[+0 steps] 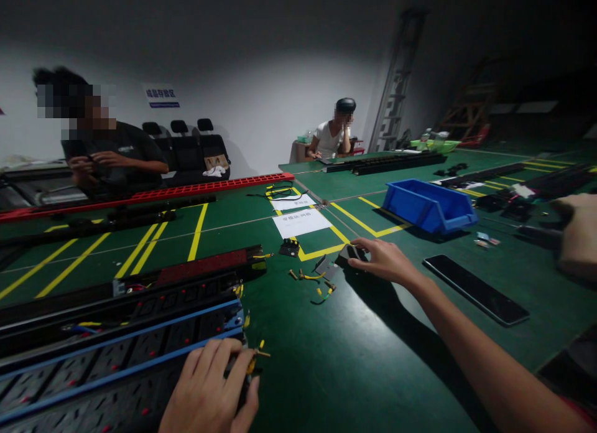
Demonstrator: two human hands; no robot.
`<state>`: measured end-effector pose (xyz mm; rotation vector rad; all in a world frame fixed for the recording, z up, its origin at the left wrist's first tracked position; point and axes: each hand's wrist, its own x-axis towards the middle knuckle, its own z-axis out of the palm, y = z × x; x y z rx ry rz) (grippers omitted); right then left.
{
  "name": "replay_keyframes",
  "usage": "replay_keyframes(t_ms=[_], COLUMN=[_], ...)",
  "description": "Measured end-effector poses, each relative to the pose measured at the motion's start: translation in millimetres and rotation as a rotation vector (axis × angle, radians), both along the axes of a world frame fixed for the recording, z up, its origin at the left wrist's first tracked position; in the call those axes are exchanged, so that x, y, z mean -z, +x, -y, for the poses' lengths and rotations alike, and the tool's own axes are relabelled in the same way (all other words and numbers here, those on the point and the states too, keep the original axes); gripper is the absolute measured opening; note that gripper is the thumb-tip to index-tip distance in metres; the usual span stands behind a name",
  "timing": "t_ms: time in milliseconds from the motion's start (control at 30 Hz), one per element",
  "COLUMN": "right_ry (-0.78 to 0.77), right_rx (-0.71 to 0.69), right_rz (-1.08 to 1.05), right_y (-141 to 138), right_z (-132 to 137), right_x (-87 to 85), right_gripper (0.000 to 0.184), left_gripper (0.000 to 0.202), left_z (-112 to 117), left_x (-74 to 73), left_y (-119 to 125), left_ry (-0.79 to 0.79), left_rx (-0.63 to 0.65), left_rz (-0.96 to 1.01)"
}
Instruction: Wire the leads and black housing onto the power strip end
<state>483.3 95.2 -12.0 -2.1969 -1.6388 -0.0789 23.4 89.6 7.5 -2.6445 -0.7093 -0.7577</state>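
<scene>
Green tabletop (pixel 298 371) extends between the ends of the socket strips (pixel 116 352) and the phone (pixel 476 290), a blue bin (pixel 410 209) standing beyond the right hand (pixel 380 259). That hand is closed, thumb opposing fingers, on a small dark block (pixel 346 254) near loose yellow-ended wires (pixel 312 276); the left hand (pixel 209 383) curls over one strip's end, firmness of grip indeterminable. Strips: black, slotted, red-dotted, with blue edging

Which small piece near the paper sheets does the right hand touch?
The rightmost one, a dark block gripped by the right hand; the black piece and grey piece lie untouched.
</scene>
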Motion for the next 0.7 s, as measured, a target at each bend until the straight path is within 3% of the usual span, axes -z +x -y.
replay_keyframes(t_ms=[100,333,433,533,633,700], right_ry=[-0.091,-0.069,0.023,0.115,0.134,0.120], right_rx=[-0.050,-0.071,-0.095,-0.232,-0.383,-0.401], right_rz=[-0.006,-0.021,0.076,0.126,0.137,0.151], right_y=[-1.4,-4.2,-23.1,-51.5,-74.5,-81.6], right_z=[1.0,1.3,-0.6,-3.1,-5.4,-6.5], right_x=[-3.2,-4.5,-0.9,5.7,11.3,11.8], right_gripper=[0.042,0.041,0.042,0.048,0.053,0.048], left_gripper=[0.028,0.027,0.026,0.025,0.024,0.024], left_z=[-0.5,0.7,0.7,0.8,1.3,1.7], left_x=[-0.4,-0.3,0.2,0.8,1.4,1.7], left_y=[-0.2,0.9,0.7,0.2,0.2,0.3], left_ry=[0.003,-0.020,-0.027,-0.035,-0.037,-0.039], left_rx=[0.005,0.000,0.004,0.002,-0.004,-0.012], left_rz=[0.004,-0.002,0.006,0.016,0.020,0.016])
